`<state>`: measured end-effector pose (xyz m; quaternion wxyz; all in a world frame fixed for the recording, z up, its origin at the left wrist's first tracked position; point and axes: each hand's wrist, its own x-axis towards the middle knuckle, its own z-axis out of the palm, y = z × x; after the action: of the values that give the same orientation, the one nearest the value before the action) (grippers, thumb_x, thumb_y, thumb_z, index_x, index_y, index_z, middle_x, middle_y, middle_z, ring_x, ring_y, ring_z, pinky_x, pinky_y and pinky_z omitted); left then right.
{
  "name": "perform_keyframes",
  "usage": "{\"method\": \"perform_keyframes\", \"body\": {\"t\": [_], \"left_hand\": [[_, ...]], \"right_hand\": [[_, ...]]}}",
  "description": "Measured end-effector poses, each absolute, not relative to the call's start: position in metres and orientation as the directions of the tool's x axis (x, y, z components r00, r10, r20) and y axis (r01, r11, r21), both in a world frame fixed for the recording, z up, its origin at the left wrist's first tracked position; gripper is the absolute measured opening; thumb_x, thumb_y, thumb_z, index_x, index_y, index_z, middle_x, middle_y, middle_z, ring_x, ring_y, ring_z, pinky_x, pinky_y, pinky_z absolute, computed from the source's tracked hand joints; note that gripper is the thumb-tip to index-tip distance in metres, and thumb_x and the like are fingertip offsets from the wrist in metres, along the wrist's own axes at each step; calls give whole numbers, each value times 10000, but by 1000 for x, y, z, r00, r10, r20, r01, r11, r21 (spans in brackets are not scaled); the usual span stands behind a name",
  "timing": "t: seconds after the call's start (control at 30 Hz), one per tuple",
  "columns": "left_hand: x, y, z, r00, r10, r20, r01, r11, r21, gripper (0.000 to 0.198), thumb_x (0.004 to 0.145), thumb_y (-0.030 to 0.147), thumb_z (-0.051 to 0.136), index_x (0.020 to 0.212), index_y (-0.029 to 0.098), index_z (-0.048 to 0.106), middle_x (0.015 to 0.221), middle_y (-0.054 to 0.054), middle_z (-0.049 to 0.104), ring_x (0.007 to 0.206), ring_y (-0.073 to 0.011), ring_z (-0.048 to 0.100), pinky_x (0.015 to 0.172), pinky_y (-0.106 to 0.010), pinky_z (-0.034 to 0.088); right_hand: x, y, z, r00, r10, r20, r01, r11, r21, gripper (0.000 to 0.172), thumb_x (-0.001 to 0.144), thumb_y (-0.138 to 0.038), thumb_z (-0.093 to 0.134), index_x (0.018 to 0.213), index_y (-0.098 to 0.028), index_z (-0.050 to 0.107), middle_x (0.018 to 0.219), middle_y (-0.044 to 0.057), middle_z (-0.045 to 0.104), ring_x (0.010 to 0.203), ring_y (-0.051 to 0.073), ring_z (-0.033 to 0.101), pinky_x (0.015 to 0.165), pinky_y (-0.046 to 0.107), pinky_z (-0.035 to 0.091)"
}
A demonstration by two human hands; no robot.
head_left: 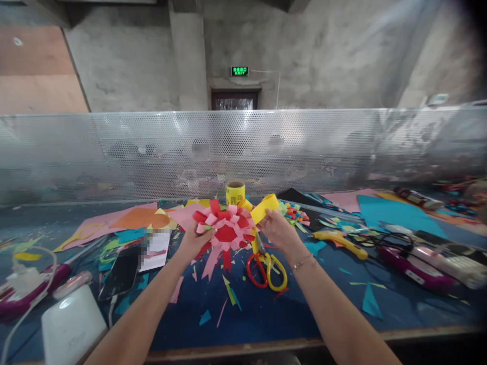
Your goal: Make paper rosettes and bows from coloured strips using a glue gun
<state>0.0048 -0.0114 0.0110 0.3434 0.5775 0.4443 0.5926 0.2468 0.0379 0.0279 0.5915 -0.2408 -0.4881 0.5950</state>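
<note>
A paper rosette (225,234) of red and pink strips, with tails hanging down, is held up over the blue table. My left hand (196,242) grips it by its left edge, fingers closed. In my right hand (274,228) a bent yellow paper strip (265,208) is pinched at the rosette's right side; whether it touches the rosette I cannot tell. Just below lies a pair of scissors (267,268) with one red and one yellow handle. A yellow tape roll (235,193) stands behind the rosette.
A yellow glue gun (340,243) and a purple power strip (414,268) with cables lie to the right. On the left are a phone (120,271), a white box-shaped device (74,324) and coloured paper sheets (140,219). Scraps litter the table; a perforated metal panel (160,157) closes its back.
</note>
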Motion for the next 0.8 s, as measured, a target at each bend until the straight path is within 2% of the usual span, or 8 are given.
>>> {"method": "perform_keyframes", "body": {"t": [0.1, 0.2, 0.3, 0.37, 0.47, 0.57, 0.67, 0.8], "left_hand": [[-4, -15, 15, -6, 824, 566, 409, -515, 753, 241, 746, 286, 644, 953, 167, 607, 878, -56, 705, 788, -175, 660, 705, -299, 538], [-11, -19, 18, 211, 602, 770, 625, -689, 368, 220, 755, 217, 619, 972, 188, 644, 904, -80, 721, 831, -209, 672, 749, -352, 546], [-12, -26, 23, 480, 272, 834, 612, -785, -95, 285, 808, 129, 537, 1061, 223, 630, 1006, -88, 717, 927, -203, 668, 814, -362, 539], [-9, -32, 27, 576, 127, 807, 570, -771, -286, 319, 846, 85, 486, 1097, 242, 607, 1043, -75, 711, 970, -179, 659, 835, -341, 535], [-4, -40, 30, 608, 49, 792, 557, -738, -381, 319, 860, 73, 500, 1078, 281, 603, 1034, -40, 713, 992, -156, 656, 849, -318, 531], [2, -46, 30, 600, 23, 800, 581, -700, -415, 297, 842, 69, 544, 1020, 293, 625, 970, -14, 721, 957, -150, 668, 873, -325, 519], [6, -48, 27, 594, 1, 805, 592, -678, -436, 264, 833, 78, 569, 983, 284, 637, 934, -4, 724, 939, -153, 673, 885, -334, 507], [9, -49, 25, 581, 26, 814, 583, -711, -393, 307, 842, 92, 571, 1039, 322, 625, 924, 18, 717, 948, -145, 668, 888, -324, 492]], "right_hand": [[265, 36, 46, -36, 949, 315, -611, 228, -758, 240, 596, -351, 783, 701, -243, 596, 737, -34, 704, 659, 132, 659, 670, 270, 543], [279, 29, 62, 183, 892, 414, -632, 429, -645, 247, 564, -289, 813, 709, -252, 616, 681, -42, 688, 659, 137, 664, 695, 295, 552], [282, 18, 69, 318, 767, 557, -487, 637, -598, 243, 585, -299, 803, 778, -270, 659, 685, -29, 685, 695, 161, 668, 730, 343, 554], [280, 8, 69, 316, 695, 646, -327, 719, -613, 226, 613, -297, 785, 816, -274, 688, 695, -16, 688, 714, 175, 665, 720, 348, 552], [277, -11, 70, 211, 605, 768, -25, 788, -615, 158, 636, -224, 755, 778, -285, 718, 678, -21, 689, 655, 167, 645, 663, 325, 541], [272, -31, 76, -5, 521, 853, 181, 840, -512, 210, 638, -151, 711, 777, -307, 732, 703, -28, 708, 647, 168, 650, 656, 319, 530], [263, -44, 81, -211, 506, 837, 226, 858, -461, 261, 679, -130, 644, 842, -314, 730, 798, -13, 733, 732, 180, 677, 700, 320, 531], [250, -47, 74, -304, 546, 780, 230, 837, -496, 260, 694, -127, 644, 879, -299, 708, 901, 7, 737, 814, 184, 684, 749, 319, 534]]}}
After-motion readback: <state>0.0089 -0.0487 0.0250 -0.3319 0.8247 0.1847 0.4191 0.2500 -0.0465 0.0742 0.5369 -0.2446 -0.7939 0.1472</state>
